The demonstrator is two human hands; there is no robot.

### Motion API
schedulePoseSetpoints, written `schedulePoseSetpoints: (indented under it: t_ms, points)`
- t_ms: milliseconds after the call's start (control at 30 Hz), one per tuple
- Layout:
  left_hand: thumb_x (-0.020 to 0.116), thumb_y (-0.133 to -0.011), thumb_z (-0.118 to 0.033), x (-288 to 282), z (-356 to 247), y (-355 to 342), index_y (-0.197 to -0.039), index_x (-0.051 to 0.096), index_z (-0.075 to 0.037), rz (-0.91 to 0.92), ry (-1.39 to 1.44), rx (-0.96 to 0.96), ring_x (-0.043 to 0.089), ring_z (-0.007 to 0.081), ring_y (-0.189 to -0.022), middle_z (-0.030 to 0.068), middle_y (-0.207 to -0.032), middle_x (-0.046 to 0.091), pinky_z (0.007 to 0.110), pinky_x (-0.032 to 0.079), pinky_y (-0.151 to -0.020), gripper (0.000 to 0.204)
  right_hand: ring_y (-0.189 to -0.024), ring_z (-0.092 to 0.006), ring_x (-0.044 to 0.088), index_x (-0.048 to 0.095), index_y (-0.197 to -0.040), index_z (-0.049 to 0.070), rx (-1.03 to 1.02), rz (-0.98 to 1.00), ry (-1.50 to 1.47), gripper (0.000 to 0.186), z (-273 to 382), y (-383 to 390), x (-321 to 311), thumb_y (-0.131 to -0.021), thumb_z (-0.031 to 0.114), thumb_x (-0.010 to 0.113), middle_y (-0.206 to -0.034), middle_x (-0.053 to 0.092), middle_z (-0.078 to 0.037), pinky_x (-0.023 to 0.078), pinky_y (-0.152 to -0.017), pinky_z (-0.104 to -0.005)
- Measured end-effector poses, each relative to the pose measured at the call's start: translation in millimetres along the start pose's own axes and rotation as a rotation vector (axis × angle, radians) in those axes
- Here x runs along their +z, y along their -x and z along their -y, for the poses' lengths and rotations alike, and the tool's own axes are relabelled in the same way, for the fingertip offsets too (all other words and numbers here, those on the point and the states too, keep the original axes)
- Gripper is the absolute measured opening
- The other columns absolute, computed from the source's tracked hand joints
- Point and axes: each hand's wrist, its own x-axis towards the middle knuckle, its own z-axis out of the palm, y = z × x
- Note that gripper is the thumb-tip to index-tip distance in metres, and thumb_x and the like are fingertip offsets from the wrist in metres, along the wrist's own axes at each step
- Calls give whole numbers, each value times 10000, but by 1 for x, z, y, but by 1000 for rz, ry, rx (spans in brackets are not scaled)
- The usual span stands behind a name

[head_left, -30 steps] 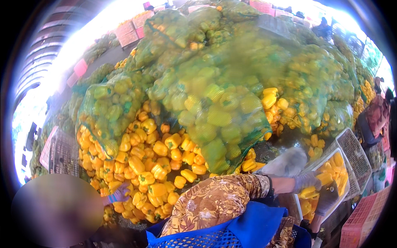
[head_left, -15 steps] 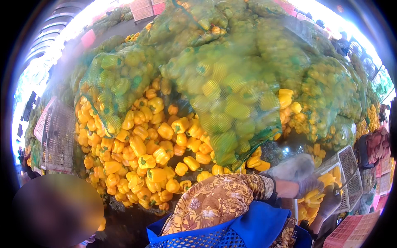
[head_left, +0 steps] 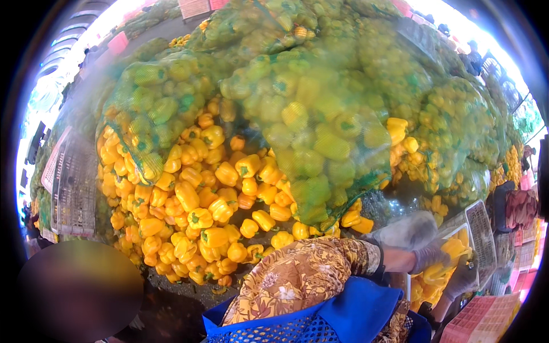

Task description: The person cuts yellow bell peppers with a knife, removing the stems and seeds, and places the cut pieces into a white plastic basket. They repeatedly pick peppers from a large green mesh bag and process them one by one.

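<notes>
Sunlit market ground is heaped with loose yellow bell peppers (head_left: 200, 206), and green mesh sacks (head_left: 309, 126) stuffed with more peppers are piled on top and behind, apparently stacked there to keep bulk stock off the loose heap. To the right of the heap sits a white plastic crate (head_left: 481, 226), partly filled with peppers, close enough for a hand to reach it from the heap.

Both of the person's hands wear thin, translucent gloves, probably to protect the skin or the fruit. The left hand (head_left: 430, 254), on an arm in a patterned brown sleeve (head_left: 309, 274), reaches across to the crate; its fingers curl over a yellow pepper (head_left: 452, 250) at the crate's near rim, seemingly gripping it, though the glove blurs the exact hold. The right hand (head_left: 462, 279) is just below it at the crate's edge, its fingers bent, but I cannot tell whether they close on anything. A blue mesh bag (head_left: 320, 326) hangs at the person's front, below the heap. Grey crates (head_left: 71, 183) stand left of the heap, and a pink crate (head_left: 483, 323) lies lower right.
</notes>
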Motion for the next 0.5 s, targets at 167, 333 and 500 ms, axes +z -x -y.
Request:
schedulePoseSetpoints:
  t_ms: [167, 333, 500]
  points:
    - [674, -737, -49, 0, 21, -20, -1166, 562, -56, 17, -284, 73, 596, 196, -868, 90, -984, 630, 332, 504, -768, 443, -849, -179, 625, 614, -1129, 2, 139, -55, -38, 290, -44, -5, -9, -860, 112, 611, -967, 667, -100, 488, -797, -281]
    - [694, -776, -192, -52, 35, -33, -1156, 579, -13, 118, -201, -153, 601, 139, -898, 74, -1034, 642, 291, 513, -777, 436, -814, -201, 634, 643, -1038, 21, 130, -6, 287, 229, -29, 14, 18, -823, 99, 635, -914, 670, -114, 496, -750, -319]
    - [736, -617, -124, -16, 49, -44, -1337, 403, -15, 408, -884, -281, 581, 203, -1048, 127, -1153, 595, 306, 475, -905, 801, -694, -152, 619, 666, -938, 20, 248, -334, 136, 208, -60, 0, -39, -793, 168, 689, -749, 653, -122, 498, -663, -303]
